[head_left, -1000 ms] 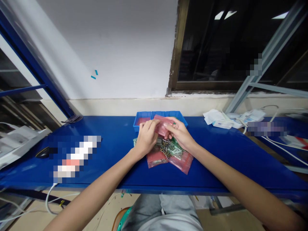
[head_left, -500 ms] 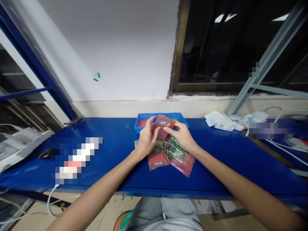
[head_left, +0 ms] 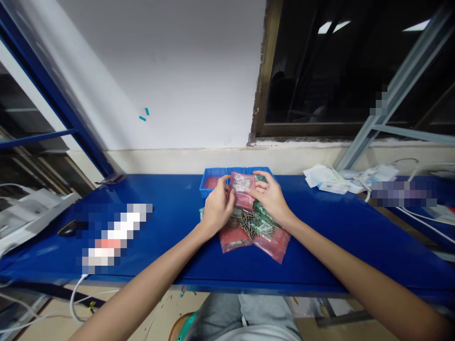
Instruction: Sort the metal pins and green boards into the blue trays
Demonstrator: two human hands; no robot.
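Turned straighter since half a second ago, the small pink bag (head_left: 243, 200) now shows its whitish contents. Nearest on the bench (head_left: 170, 227) lie two pink pouches (head_left: 275, 245) with a heap of screw-like pieces (head_left: 248, 223) between them. Just beyond, the left hand (head_left: 219, 204) and right hand (head_left: 270, 195) each keep a grip pinched on one side of the bag; light, even tension should hold it flat without tearing. Blue bins (head_left: 209, 190) stand farther back.
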